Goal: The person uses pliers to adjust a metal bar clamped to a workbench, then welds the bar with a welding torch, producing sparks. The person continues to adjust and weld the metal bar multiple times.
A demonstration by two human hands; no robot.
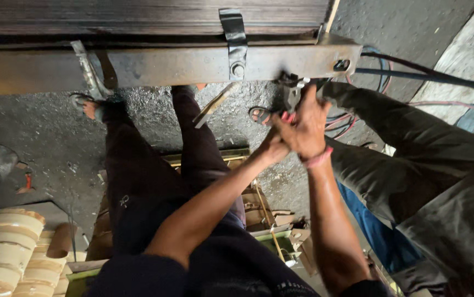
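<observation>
Clamp tool [292,93] at the steel beam's [154,66] right end, just above both hands. Right hand [307,127] closed around its red handles; left hand [274,144] pressed behind, grip hidden.

Your hands meet under the beam's [165,66] right end, right hand [306,129] over left hand [274,144], at the pliers [292,93]. Clamp strap [234,41] left of them. Another person's legs [412,148] right.
</observation>
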